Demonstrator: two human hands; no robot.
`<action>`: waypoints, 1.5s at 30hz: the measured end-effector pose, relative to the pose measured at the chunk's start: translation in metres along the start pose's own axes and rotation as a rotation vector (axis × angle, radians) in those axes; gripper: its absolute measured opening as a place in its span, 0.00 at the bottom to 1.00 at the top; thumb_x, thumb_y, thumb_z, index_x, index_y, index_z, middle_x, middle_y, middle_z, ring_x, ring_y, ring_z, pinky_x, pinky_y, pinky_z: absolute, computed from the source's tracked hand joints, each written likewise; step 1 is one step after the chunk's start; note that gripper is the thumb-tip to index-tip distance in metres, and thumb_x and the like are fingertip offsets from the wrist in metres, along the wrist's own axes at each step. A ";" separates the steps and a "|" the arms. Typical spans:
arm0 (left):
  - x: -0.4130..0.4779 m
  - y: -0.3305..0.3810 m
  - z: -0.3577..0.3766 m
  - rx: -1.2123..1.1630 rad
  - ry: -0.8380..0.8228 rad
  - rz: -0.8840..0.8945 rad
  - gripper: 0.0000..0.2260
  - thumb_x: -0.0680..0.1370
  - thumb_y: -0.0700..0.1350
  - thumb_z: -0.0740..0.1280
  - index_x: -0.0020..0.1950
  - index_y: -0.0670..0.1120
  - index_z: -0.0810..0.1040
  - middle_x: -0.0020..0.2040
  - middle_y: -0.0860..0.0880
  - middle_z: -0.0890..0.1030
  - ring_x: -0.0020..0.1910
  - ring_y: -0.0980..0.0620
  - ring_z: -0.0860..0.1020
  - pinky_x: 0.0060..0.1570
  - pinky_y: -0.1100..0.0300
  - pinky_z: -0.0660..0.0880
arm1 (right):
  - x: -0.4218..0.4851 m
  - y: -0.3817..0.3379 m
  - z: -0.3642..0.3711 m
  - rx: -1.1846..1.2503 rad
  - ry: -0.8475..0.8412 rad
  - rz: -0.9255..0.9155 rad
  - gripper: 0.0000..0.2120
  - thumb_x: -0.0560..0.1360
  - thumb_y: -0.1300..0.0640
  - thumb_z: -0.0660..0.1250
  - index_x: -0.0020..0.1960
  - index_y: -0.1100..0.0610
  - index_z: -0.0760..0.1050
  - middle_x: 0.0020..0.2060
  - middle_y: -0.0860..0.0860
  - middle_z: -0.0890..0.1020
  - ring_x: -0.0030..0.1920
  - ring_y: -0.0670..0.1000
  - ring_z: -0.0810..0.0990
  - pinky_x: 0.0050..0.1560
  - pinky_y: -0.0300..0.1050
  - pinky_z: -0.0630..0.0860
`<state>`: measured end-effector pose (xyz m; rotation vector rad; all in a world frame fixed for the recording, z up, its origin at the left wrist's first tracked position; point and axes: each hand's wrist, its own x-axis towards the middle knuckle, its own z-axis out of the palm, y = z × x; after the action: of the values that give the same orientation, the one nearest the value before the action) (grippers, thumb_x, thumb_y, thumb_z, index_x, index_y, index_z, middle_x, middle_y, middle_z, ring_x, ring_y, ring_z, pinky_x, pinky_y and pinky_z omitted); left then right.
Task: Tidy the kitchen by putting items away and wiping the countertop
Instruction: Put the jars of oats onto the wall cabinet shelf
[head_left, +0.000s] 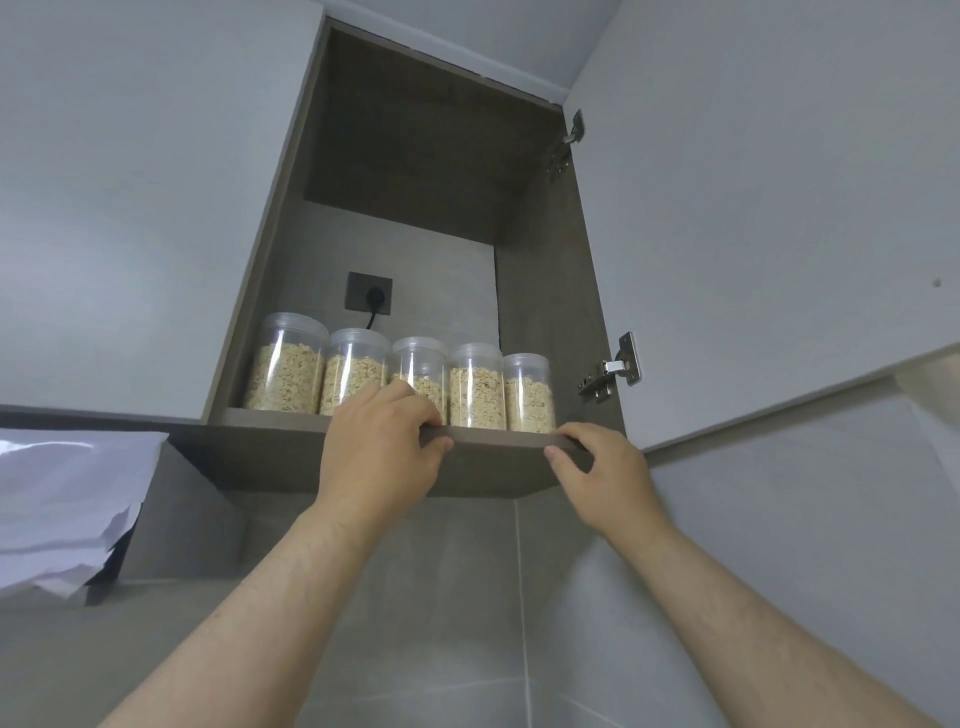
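Grey tiled wall (441, 597) ahead, with the view tilted up at a wall cabinet (415, 156) that is brown inside. Its door (753, 208) stands swung wide to the right on an upper hinge (566, 143) and a lower hinge (613, 371). The neighbouring door (130, 208) on the left is closed.

Row of five jars (475, 384): clear, lidded, each well over half full of oat flakes. They stand upright on the bottom shelf (498, 439), close to its front edge. They sit side by side, touching or nearly so, and the row spans most of the cabinet's width. Above the lids there is open room up to the top board. Behind the row, on the back panel, is a black socket (370, 292) with a plug in it; the cable drops behind the jars.

Left grip (384, 441): fingers curled over the shelf's front edge, thumb against the face below, pinching the board. The knuckles hide the foot of the middle jar.

Right grip (597, 467): at the right end of the same edge, just below the last jar. Fingers are hooked over the top and the thumb lies on the front face.

Both grips hold the board only, with no jar in either. A stretch of bare edge lies between them.

Far left, under the closed door, is a crumpled white sheet (67, 493), well apart from my arms.
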<state>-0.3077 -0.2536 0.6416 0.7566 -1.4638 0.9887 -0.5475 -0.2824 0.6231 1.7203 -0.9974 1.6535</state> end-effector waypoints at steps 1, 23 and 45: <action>0.000 0.000 0.001 -0.005 0.000 0.000 0.05 0.72 0.50 0.74 0.44 0.50 0.83 0.39 0.57 0.74 0.42 0.53 0.72 0.45 0.59 0.67 | -0.001 -0.002 -0.002 -0.001 0.005 0.011 0.05 0.77 0.54 0.68 0.51 0.51 0.81 0.43 0.42 0.79 0.47 0.46 0.75 0.44 0.28 0.65; -0.010 0.037 -0.044 0.232 -0.533 -0.059 0.23 0.74 0.50 0.67 0.68 0.45 0.70 0.66 0.48 0.69 0.65 0.46 0.67 0.64 0.55 0.66 | -0.035 -0.053 -0.090 0.075 -0.430 0.307 0.21 0.77 0.53 0.65 0.69 0.50 0.72 0.61 0.49 0.77 0.60 0.49 0.77 0.53 0.39 0.71; -0.020 0.188 -0.188 -0.139 -0.689 -0.091 0.14 0.77 0.52 0.65 0.62 0.55 0.78 0.59 0.59 0.78 0.59 0.59 0.75 0.60 0.60 0.73 | -0.053 -0.081 -0.298 0.766 0.513 0.323 0.05 0.76 0.58 0.66 0.42 0.51 0.74 0.36 0.43 0.79 0.40 0.45 0.78 0.54 0.54 0.79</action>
<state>-0.3881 -0.0050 0.5905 1.1136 -2.0373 0.5615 -0.6535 0.0119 0.6072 1.4328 -0.4172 2.7582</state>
